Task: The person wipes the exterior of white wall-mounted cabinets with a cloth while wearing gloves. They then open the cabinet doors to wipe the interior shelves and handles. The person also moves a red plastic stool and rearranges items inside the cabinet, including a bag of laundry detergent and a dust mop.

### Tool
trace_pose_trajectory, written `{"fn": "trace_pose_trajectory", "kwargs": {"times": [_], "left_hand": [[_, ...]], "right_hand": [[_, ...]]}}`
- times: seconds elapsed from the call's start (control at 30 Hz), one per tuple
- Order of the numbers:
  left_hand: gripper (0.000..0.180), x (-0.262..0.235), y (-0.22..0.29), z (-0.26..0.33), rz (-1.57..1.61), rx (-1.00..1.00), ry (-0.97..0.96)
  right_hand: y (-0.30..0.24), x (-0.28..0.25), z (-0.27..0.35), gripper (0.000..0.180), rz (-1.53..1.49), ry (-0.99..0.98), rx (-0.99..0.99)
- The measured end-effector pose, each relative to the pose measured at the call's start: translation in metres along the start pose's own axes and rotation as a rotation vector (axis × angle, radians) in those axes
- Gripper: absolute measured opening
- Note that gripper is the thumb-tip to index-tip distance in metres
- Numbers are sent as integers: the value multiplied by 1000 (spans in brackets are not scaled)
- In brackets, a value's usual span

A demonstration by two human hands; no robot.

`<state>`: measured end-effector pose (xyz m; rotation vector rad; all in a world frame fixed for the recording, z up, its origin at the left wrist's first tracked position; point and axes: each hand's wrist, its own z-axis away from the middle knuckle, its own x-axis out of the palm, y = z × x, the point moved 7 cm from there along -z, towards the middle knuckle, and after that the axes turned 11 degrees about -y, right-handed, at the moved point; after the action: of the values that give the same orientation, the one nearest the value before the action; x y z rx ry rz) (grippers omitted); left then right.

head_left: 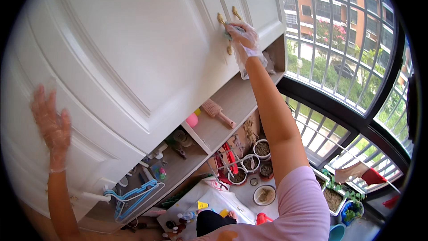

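Both my hands wear clear plastic gloves. My left hand [52,122] lies on or close to the white cabinet door [111,49], fingers stretched out and slightly blurred. At the right door edge, my right hand [243,35] is closed over a grey-green cloth [228,35], mostly hidden by the fingers and glove. The cloth is against the gold handle [221,18] of that door. Another gold handle [236,12] sits on the neighbouring door, just beyond my fingers. The lower end of the gripped handle shows under my hand.
Below the doors, an open shelf [238,93] holds a pink brush [218,112] and a pink ball [192,120]. Blue hangers [133,196] hang at the lower left. Several plant pots [262,148] stand on the floor. A barred window [339,40] is at the right.
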<state>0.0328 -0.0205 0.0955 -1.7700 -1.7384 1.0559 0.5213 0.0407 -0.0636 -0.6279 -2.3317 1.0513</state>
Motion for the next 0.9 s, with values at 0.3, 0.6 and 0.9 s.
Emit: {"fn": "trace_pose_trajectory", "kwargs": {"times": [0.3, 0.6, 0.9], "left_hand": [[52, -18, -2, -7, 128, -98, 4], [53, -14, -7, 8, 245, -155, -62], [53, -13, -7, 5, 244, -166, -64]], "right_hand": [[59, -30, 39, 37, 344, -19, 9], [71, 15, 208, 11, -611, -198, 627], [96, -37, 328, 6, -778, -241, 1029]]}}
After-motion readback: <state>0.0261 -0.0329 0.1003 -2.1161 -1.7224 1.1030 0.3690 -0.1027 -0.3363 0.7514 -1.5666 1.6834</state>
